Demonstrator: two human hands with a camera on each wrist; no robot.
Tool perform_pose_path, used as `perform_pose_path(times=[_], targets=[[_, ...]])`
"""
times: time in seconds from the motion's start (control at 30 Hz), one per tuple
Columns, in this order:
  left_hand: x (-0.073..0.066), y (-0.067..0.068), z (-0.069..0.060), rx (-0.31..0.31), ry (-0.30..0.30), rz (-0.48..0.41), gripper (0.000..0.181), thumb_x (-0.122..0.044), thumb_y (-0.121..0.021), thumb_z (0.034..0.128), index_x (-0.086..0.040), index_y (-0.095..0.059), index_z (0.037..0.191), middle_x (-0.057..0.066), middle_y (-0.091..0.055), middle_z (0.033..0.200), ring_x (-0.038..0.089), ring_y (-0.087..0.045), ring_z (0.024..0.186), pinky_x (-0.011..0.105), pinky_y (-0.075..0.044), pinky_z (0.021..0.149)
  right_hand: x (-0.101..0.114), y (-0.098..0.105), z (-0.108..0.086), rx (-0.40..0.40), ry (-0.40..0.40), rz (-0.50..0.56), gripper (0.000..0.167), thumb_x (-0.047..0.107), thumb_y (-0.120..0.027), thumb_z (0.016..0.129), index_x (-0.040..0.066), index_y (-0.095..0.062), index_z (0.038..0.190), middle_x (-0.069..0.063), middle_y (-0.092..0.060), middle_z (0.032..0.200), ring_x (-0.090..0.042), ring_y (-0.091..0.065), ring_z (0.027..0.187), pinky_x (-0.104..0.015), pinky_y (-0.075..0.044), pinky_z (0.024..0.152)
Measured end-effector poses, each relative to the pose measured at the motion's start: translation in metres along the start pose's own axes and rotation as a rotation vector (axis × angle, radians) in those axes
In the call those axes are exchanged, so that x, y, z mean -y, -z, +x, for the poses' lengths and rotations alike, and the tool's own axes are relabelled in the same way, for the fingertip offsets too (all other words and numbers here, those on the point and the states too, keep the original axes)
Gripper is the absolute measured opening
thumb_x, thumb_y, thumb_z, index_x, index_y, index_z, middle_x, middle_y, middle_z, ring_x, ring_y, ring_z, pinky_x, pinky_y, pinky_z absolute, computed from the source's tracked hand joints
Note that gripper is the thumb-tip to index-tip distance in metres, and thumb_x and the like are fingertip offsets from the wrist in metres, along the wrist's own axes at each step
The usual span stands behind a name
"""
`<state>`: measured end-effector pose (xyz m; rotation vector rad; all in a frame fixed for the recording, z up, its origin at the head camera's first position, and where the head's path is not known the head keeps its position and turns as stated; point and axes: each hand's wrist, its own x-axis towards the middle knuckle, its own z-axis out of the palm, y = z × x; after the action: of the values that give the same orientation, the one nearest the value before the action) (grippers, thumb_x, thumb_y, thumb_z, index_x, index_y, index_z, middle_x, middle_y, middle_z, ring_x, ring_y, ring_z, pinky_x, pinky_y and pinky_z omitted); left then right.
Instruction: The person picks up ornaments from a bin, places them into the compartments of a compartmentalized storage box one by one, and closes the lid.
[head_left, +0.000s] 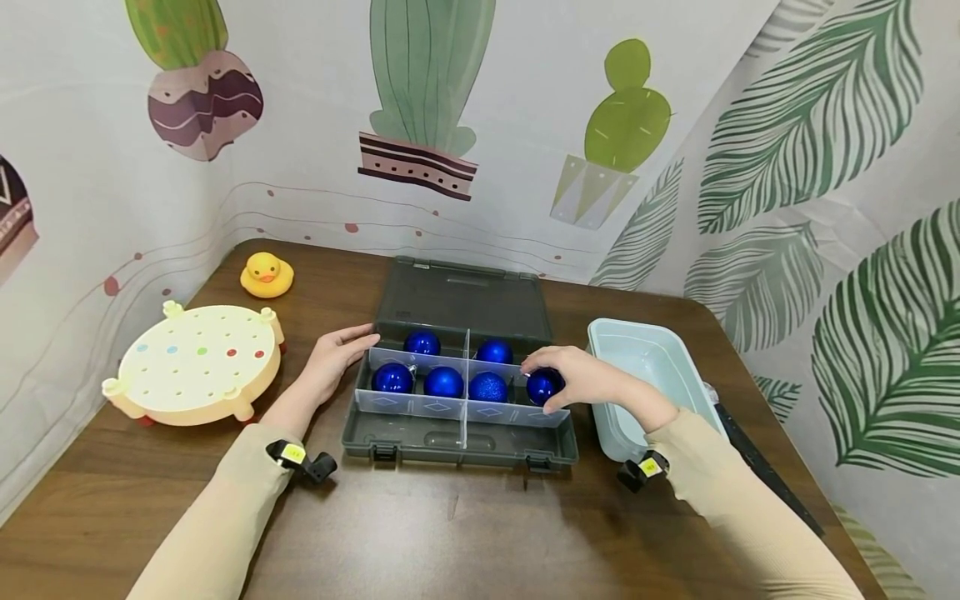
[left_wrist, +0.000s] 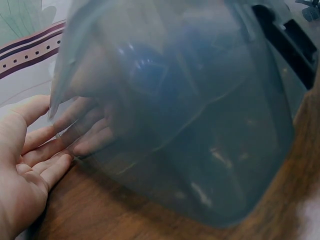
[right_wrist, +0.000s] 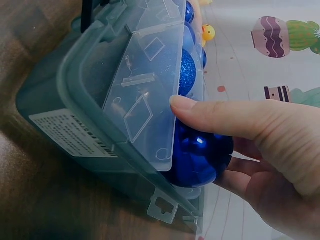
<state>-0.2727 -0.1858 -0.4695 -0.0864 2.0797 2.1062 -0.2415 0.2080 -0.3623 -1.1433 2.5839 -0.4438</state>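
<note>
A grey see-through box (head_left: 442, 457) lies with its lid (head_left: 465, 300) folded back. Glossy and matte blue balls (head_left: 443, 382) fill its middle row, with two more balls (head_left: 422, 342) in the back row; the front row holds none. My right hand (head_left: 585, 379) has thumb and fingers around a glossy blue ball (right_wrist: 197, 157) at the middle row's right end, thumb by the clear divider (right_wrist: 137, 110). At the box's left back corner, my left hand (head_left: 333, 358) touches the side with extended fingers, partly seen through the wall (left_wrist: 200, 165) in the left wrist view.
Left of the box stands a cream round pegged board (head_left: 198, 358) on short legs, with a yellow rubber duck (head_left: 266, 276) behind it. A light blue tray (head_left: 652, 354) is at the right, under my right forearm. Beside it lies a long black object (head_left: 765, 467).
</note>
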Motion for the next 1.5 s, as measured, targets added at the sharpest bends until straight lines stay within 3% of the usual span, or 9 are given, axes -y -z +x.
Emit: perform_pose_path(times=[0.47,1.1,1.33,1.5], targets=[[0.001,-0.001,0.001,-0.006,0.000,0.007,0.061,-0.028,-0.063,0.0962,0.000,-0.042,0.146,0.015,-0.041,0.152,-0.005,-0.054,0.110,0.036,-0.034,0.116,-0.001,-0.001,0.000,-0.007,0.029,0.008,0.058,0.022,-0.084,0.077,-0.001,-0.061,0.125,-0.018,-0.060,0.130,-0.037,-0.055,0.121,-0.052,-0.048,0.101],[0.005,0.000,0.003,-0.014,0.007,0.009,0.063,-0.030,-0.065,0.0950,-0.001,-0.044,0.146,0.014,-0.043,0.152,0.008,-0.052,0.123,0.035,-0.036,0.114,-0.001,-0.001,-0.002,0.025,0.004,0.023,0.056,0.020,-0.082,0.079,0.002,-0.061,0.127,-0.021,-0.055,0.137,-0.039,-0.053,0.124,-0.053,-0.049,0.100],[0.005,0.001,0.002,-0.014,0.005,0.011,0.061,-0.030,-0.064,0.0955,-0.001,-0.044,0.145,0.013,-0.043,0.151,0.017,-0.048,0.131,0.036,-0.035,0.115,0.000,0.015,-0.006,-0.019,0.012,-0.007,0.050,0.014,-0.080,0.081,-0.002,-0.061,0.125,-0.019,-0.063,0.127,-0.037,-0.058,0.118,-0.052,-0.050,0.098],[0.004,0.001,0.003,-0.012,-0.008,0.011,0.062,-0.030,-0.065,0.0949,0.000,-0.044,0.145,0.014,-0.043,0.152,0.012,-0.050,0.128,0.036,-0.034,0.115,0.000,0.038,-0.010,-0.038,-0.034,0.033,0.047,0.010,-0.078,0.082,-0.002,-0.061,0.125,-0.019,-0.065,0.123,-0.038,-0.060,0.114,-0.053,-0.053,0.090]])
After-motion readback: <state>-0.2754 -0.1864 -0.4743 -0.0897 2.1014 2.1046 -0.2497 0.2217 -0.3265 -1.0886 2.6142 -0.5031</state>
